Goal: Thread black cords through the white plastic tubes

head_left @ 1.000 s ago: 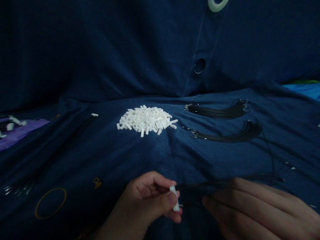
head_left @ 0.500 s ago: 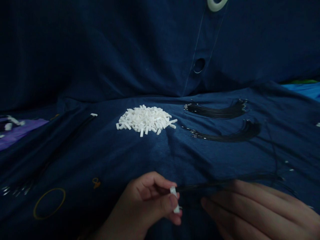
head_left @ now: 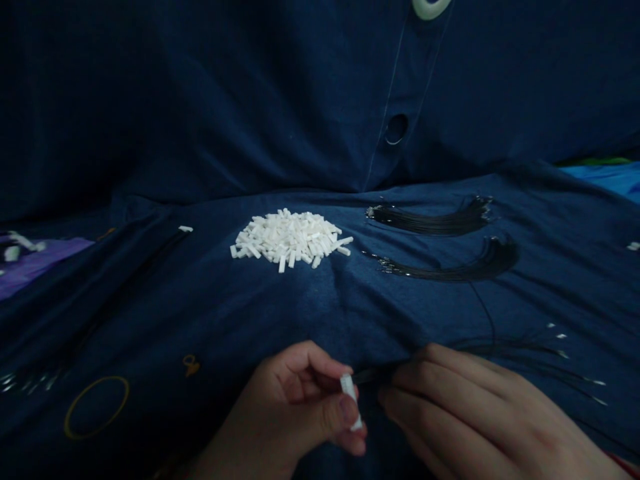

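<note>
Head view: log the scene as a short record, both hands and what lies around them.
left hand: pinches a small white block between thumb and fingers
right hand: bunched beside the left; dark wires show between them; its grip is hidden
middle: white heap of small pieces on dark blue cloth
right of heap: far wire bundle and near wire bundle
left of heap: single white piece at the end of dark strands

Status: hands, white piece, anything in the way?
Left hand pinching white piece. Right hand close by at black wires, fingertip grip hidden. White pile beyond, apart from both hands; no obstruction seen.
</note>
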`<state>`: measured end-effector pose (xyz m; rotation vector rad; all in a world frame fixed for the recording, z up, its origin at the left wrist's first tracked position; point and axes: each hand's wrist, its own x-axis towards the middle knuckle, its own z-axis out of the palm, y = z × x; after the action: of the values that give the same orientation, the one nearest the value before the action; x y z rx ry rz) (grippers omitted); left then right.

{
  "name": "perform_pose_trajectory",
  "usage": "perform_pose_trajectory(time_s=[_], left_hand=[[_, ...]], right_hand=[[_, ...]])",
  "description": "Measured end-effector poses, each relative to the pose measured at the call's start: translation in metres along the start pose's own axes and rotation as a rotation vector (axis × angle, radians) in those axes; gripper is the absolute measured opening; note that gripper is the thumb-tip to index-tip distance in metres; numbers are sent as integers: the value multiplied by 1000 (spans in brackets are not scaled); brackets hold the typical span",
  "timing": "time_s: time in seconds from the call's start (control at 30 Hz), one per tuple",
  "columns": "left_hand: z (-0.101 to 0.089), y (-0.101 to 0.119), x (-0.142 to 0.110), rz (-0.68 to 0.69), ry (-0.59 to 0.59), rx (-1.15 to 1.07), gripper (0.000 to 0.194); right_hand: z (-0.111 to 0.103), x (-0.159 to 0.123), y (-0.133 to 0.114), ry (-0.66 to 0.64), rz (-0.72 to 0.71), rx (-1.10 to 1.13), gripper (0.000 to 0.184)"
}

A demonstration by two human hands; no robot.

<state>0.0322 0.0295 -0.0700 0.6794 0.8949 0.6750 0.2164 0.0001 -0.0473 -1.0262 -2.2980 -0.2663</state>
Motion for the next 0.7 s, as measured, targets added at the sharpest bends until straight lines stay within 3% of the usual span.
perform_pose_trajectory(time_s=[0.2, 0.3, 0.4, 0.5, 0.57, 0.7], left_hand=[[-3, -4, 0, 1, -18, -19, 25], [-4, -5, -1, 14, -16, 10, 22], [-3, -3, -2, 32, 11, 24, 19], [-3, -2, 1, 43, 34, 43, 18], [-3, -2, 3, 44, 42, 71, 18], [-4, -3, 4, 51, 69, 98, 20]], right_hand=[[2, -3, -1, 96, 16, 0, 49], [2, -6, -1, 34, 4, 16, 47], [-4, -6, 3, -106, 6, 68, 44], [-21, -5, 15, -260, 134, 207, 31], [-37, -6, 31, -425, 272, 303, 22], [-63, -7, 79, -892, 446, 390, 19]])
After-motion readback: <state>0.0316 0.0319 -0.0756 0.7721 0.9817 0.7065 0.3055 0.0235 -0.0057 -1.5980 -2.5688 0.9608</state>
